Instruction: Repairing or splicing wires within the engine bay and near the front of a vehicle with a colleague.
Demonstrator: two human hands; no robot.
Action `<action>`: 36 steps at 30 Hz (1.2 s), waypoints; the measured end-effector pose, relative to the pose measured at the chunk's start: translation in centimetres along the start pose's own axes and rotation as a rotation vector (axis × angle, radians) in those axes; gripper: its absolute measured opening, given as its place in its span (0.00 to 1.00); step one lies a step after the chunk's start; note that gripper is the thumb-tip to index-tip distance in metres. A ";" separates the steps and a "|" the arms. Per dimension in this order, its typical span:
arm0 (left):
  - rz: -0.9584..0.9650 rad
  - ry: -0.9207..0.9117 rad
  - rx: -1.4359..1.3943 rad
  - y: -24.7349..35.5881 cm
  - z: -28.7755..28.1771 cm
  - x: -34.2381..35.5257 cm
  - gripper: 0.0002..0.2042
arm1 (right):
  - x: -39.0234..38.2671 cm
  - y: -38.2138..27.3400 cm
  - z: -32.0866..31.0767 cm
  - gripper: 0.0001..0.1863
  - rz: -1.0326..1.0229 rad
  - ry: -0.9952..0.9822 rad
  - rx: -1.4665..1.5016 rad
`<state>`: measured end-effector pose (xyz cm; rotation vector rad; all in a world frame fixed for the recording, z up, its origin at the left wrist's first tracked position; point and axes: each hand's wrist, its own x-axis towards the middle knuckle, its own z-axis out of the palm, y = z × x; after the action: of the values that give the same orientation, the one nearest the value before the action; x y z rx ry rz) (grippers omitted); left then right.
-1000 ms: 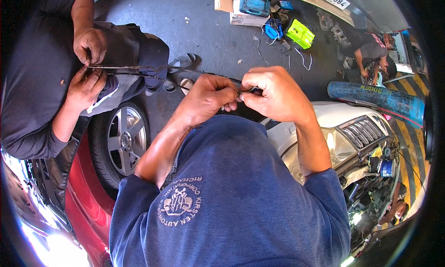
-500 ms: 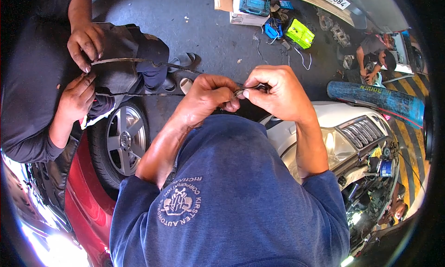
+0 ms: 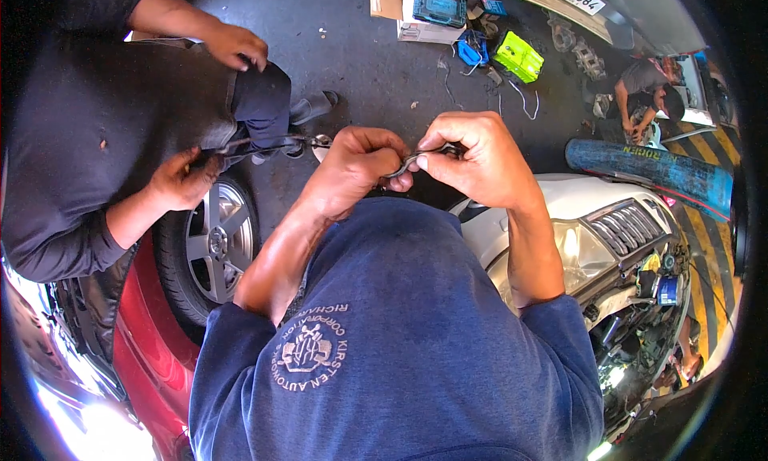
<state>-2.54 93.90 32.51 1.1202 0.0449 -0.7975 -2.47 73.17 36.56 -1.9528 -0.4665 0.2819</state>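
Close together in front of my chest, my two hands pinch a thin dark cable (image 3: 405, 165). My left hand (image 3: 360, 163) is closed, its thumb and fingers pressed on the cable. My right hand (image 3: 478, 153) pinches the cable a short way to the right, and a dark end shows beyond its thumb. Fingers partly hide the piece between. Toward the left, a dark length (image 3: 264, 147) runs to a co-worker's lower hand (image 3: 188, 178), which grips it. That co-worker's upper hand (image 3: 238, 47) hangs free of it, with curled fingers.
A silver-spoked wheel (image 3: 214, 241) and red car body panel (image 3: 152, 357) stand at the left. On the right are a white car front with its headlight (image 3: 552, 265) and a blue cylinder (image 3: 652, 165). Boxes (image 3: 432, 13) and a yellow-green case (image 3: 518, 57) lie on the far floor.
The co-worker's upper hand has let go of the dark length and moved up and right; the lower hand has shifted right. My hands stay nearly in place, the cable between them slightly shifted.
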 end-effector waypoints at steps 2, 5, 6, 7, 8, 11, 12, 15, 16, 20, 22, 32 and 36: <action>-0.028 0.015 -0.019 0.2 -0.1 -0.1 0.06 | 0.0 0.1 0.0 0.04 0.008 0.000 -0.026; -0.036 0.018 0.048 0.4 0.0 0.0 0.06 | 0.0 0.2 0.0 0.03 -0.027 -0.017 -0.049; -0.030 0.012 0.075 0.4 0.0 0.1 0.06 | 0.0 0.2 0.0 0.03 -0.033 -0.025 -0.049; -0.025 0.000 0.100 0.4 0.0 0.2 0.07 | 0.0 0.2 0.0 0.03 -0.034 -0.034 -0.055; -0.015 -0.010 0.093 0.3 0.0 0.3 0.07 | 0.0 0.2 -0.1 0.03 -0.034 -0.031 -0.046; -0.003 -0.027 0.064 0.1 -0.1 0.4 0.07 | 0.0 0.2 -0.2 0.04 -0.005 -0.037 0.004; -0.012 -0.024 0.052 0.0 -0.1 0.4 0.07 | -0.1 0.3 -0.3 0.04 0.020 -0.045 0.040; -0.006 -0.025 -0.009 -0.2 -0.1 0.4 0.07 | -0.1 0.6 -0.1 0.04 0.043 -0.037 0.128; -0.001 -0.027 -0.034 -0.2 0.0 0.4 0.07 | -0.2 0.7 0.0 0.04 0.052 -0.038 0.165; -0.031 -0.044 -0.128 0.4 0.0 0.1 0.06 | -0.2 1.0 -0.2 0.04 0.015 -0.004 0.103; -0.042 -0.009 -0.093 0.8 0.1 -0.1 0.06 | -0.2 1.0 -0.4 0.04 0.052 -0.015 0.071; 0.053 -0.068 0.138 0.8 0.0 0.3 0.06 | -0.2 1.5 0.1 0.04 0.045 -0.011 0.306; 0.037 -0.096 -0.066 0.6 -0.1 0.0 0.07 | -0.4 2.4 0.0 0.06 0.109 0.031 0.487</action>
<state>-2.12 94.13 32.92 1.0169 -0.0300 -0.8104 -2.41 72.12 34.36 -1.5050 -0.2410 0.3945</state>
